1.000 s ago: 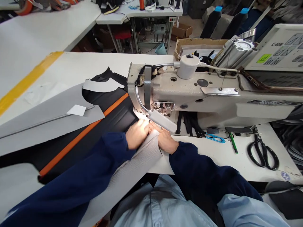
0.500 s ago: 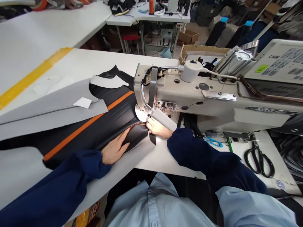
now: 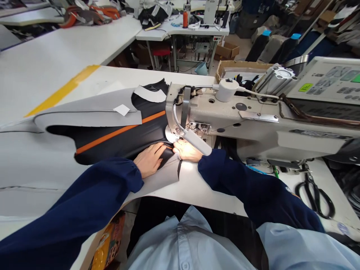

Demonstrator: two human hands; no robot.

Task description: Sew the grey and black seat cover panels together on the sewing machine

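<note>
A black fabric panel (image 3: 123, 144) with an orange stripe (image 3: 120, 133) lies at the left of a sewing machine (image 3: 213, 108), its right end under the machine head. Grey fabric (image 3: 92, 118) is joined along its edges. My left hand (image 3: 151, 158) rests on the panel, fingers stretched out and pressing it down. Close to the needle area, under the lit lamp (image 3: 197, 141), my right hand (image 3: 187, 150) is closed with its fingertips at the panel's edge. The needle itself is hidden. A short orange edge shows between the hands.
Black-handled scissors (image 3: 316, 195) lie on the right of the white table (image 3: 197, 183). A control panel (image 3: 329, 84) stands behind the machine arm. A cardboard box (image 3: 239, 66) sits behind the machine. Yellow tape (image 3: 64, 90) crosses the table at left.
The panel and its grey pieces have shifted right, toward the machine head. My left hand has slid closer to my right hand, which stays by the needle area. The view has shifted slightly.
</note>
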